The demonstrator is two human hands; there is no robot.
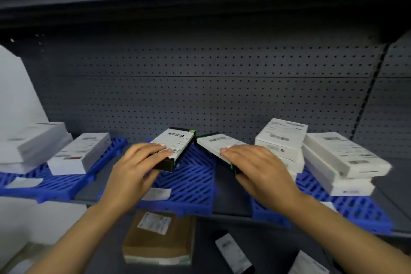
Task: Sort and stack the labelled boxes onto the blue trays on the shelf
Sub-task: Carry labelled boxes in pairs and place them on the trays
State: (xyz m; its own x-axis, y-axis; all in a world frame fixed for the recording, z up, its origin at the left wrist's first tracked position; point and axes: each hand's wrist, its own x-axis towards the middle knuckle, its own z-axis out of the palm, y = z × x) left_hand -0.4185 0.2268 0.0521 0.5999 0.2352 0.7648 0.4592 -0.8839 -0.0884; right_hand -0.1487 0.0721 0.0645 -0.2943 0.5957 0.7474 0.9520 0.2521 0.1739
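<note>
The left hand (133,167) is closed around a black box with a white barcode label (174,148), fingers lying flat across the label and the thumb tucked under the near end. The box is tilted, its far end lifted toward the pegboard back panel (200,87), and it hangs just above the middle blue tray (191,187). The right hand (260,169) grips a second black box with a white label (216,143) in the same way, fingers curled over the near part of the label; this box slants the other way, so the far ends of the two boxes almost meet over the middle tray, though whether they touch cannot be told.

Right of the middle tray, a stack of white labelled boxes (281,140) stands just beside the right hand, and a second stack of white boxes (340,158) sits further right, both on the right blue tray (360,211). Left of the middle tray, a single white box (80,153) lies on the left blue tray (55,182), with a blurred pile of white boxes (33,142) beyond it. All three trays rest on the grey shelf (224,204).

Below the middle tray, on the lower shelf, lies a brown cardboard parcel (159,238) with a white label, and to its right a small dark box with a white label (233,253).
</note>
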